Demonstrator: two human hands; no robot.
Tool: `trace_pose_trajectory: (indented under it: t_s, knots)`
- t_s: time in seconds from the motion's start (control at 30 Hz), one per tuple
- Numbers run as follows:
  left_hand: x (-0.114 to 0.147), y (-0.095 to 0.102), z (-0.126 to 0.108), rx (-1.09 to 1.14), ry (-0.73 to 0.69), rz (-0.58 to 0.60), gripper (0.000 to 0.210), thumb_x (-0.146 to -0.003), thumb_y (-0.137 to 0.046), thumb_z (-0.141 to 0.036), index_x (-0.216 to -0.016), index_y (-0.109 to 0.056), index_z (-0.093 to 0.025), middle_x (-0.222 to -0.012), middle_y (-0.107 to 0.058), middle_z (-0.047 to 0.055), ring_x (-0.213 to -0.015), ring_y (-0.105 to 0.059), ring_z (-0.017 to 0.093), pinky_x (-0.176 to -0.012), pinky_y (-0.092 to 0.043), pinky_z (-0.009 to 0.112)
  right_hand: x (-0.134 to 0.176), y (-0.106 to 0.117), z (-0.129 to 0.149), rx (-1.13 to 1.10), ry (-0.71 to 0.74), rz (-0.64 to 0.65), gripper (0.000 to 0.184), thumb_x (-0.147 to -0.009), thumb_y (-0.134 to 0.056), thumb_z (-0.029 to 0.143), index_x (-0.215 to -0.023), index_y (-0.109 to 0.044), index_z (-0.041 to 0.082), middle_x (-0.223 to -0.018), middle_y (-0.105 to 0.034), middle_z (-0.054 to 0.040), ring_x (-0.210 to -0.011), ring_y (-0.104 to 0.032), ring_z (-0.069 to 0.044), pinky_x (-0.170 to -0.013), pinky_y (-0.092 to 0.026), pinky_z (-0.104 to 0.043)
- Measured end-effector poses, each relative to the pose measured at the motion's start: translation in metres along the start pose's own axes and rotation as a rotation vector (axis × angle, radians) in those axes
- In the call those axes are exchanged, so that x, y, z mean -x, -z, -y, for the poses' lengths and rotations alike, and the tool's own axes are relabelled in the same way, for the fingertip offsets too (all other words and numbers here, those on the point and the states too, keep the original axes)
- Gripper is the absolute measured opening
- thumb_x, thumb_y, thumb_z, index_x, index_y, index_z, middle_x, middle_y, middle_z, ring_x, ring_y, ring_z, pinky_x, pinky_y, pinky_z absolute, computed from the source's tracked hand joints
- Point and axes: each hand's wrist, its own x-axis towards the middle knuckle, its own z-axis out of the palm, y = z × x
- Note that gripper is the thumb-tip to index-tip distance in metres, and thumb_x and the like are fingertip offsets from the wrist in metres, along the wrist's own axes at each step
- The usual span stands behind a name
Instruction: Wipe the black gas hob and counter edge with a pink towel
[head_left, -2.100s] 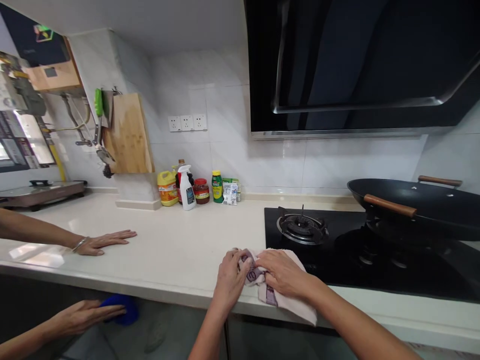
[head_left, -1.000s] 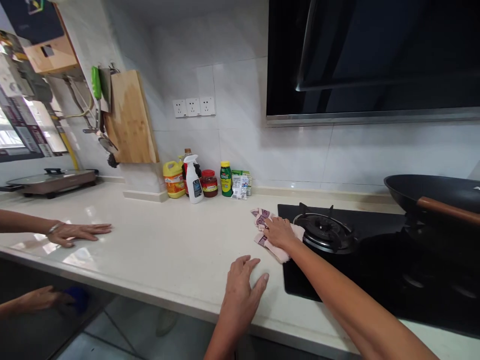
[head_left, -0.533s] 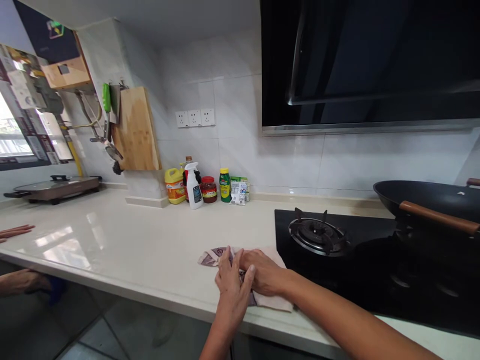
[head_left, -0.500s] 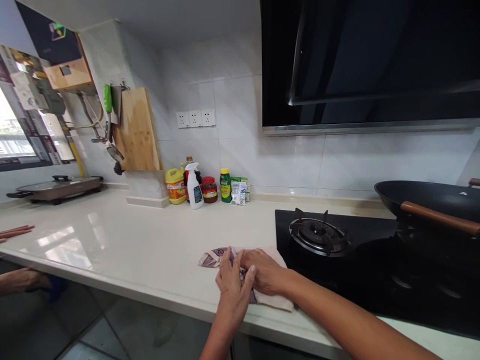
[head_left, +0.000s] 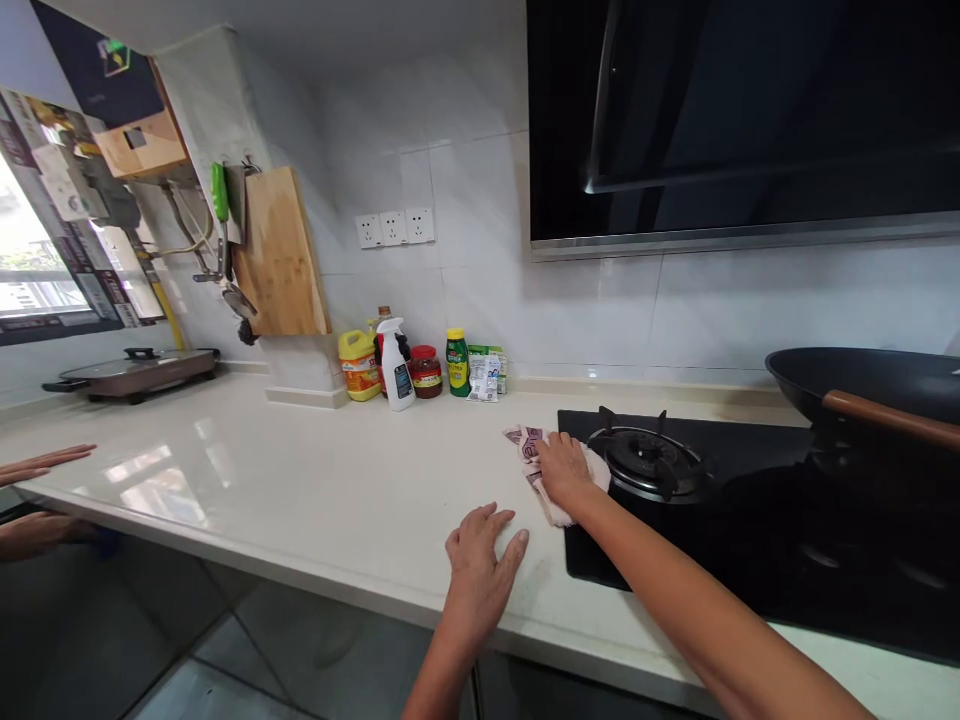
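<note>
One pink-and-white cloth [head_left: 527,446] with purple lettering lies bunched on the pale table [head_left: 315,480], at the left edge of a black stove [head_left: 750,590] and partly over it. Its patterned end points left and towards the wall; a pale corner points towards the front edge, and another pale part reaches right, close to the one burner [head_left: 646,458] in plain view. So crumpled, and half hidden by a hand, it has no clear long axis.

The right hand [head_left: 568,468] rests on top of the cloth, fingers bent and close together; whether they pinch it cannot be told. The left hand [head_left: 484,570] is apart from the cloth, over the table near its front edge, holding nothing, with thumb and fingers spread.

Along the wall stand one yellow jug [head_left: 359,370], one white spray bottle [head_left: 396,372] with one darker bottle [head_left: 384,312] behind it, one red-lidded jar [head_left: 426,375], one green bottle [head_left: 457,366] with a yellow cap, and some packets [head_left: 485,380], too overlapped to count. Above are three sockets [head_left: 394,228]. One wok [head_left: 885,378] sits at right. At far left, two hands of another person show, one by the table's edge [head_left: 45,465], one below it.
</note>
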Motion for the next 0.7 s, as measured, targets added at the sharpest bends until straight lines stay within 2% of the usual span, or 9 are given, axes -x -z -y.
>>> trace_pose_trajectory:
  t_s: [0.13, 0.27, 0.5, 0.6, 0.7]
  knots:
    - [0.0, 0.001, -0.003, -0.005, 0.01, 0.019, 0.032, -0.096, -0.052, -0.041, -0.12, -0.068, -0.028, -0.134, -0.065, 0.009, -0.132, -0.054, 0.025, -0.113, -0.035, 0.054, -0.005, -0.003, -0.008, -0.003, -0.074, 0.045, 0.039, -0.092, -0.049, 0.027, -0.129, -0.061, 0.021, -0.13, -0.06, -0.0162, -0.12, -0.052, -0.032, -0.102, -0.034, -0.047]
    - [-0.001, 0.002, -0.003, -0.012, 0.002, 0.018, 0.03, -0.095, -0.054, -0.04, -0.118, -0.07, -0.028, -0.131, -0.067, 0.009, -0.128, -0.058, 0.026, -0.111, -0.036, 0.054, 0.003, 0.001, -0.011, -0.014, -0.05, 0.083, 0.041, -0.09, -0.052, 0.034, -0.13, -0.062, 0.029, -0.129, -0.06, -0.0109, -0.119, -0.053, -0.029, -0.1, -0.034, -0.045]
    - [-0.003, 0.0, -0.001, -0.016, -0.03, -0.008, 0.029, -0.095, -0.055, -0.04, -0.117, -0.07, -0.029, -0.13, -0.069, 0.008, -0.126, -0.059, 0.025, -0.109, -0.037, 0.054, 0.065, 0.013, -0.009, -0.061, 0.097, 0.059, 0.038, -0.093, -0.046, 0.029, -0.127, -0.062, 0.028, -0.13, -0.058, -0.0097, -0.117, -0.05, -0.026, -0.098, -0.033, -0.039]
    - [-0.002, -0.001, 0.0, -0.026, -0.047, -0.008, 0.028, -0.094, -0.057, -0.041, -0.116, -0.071, -0.029, -0.129, -0.07, 0.008, -0.126, -0.06, 0.026, -0.109, -0.037, 0.053, 0.096, 0.018, -0.014, -0.093, 0.162, 0.052, 0.036, -0.095, -0.043, 0.03, -0.126, -0.062, 0.028, -0.125, -0.058, -0.0077, -0.114, -0.05, -0.024, -0.098, -0.033, -0.036]
    - [-0.002, -0.001, 0.0, -0.041, -0.074, -0.017, 0.028, -0.094, -0.057, -0.041, -0.116, -0.071, -0.029, -0.128, -0.07, 0.007, -0.123, -0.061, 0.025, -0.107, -0.039, 0.051, 0.114, 0.018, -0.023, -0.136, 0.225, 0.012, 0.036, -0.097, -0.042, 0.029, -0.128, -0.061, 0.028, -0.122, -0.059, -0.0078, -0.112, -0.051, -0.024, -0.097, -0.034, -0.035]
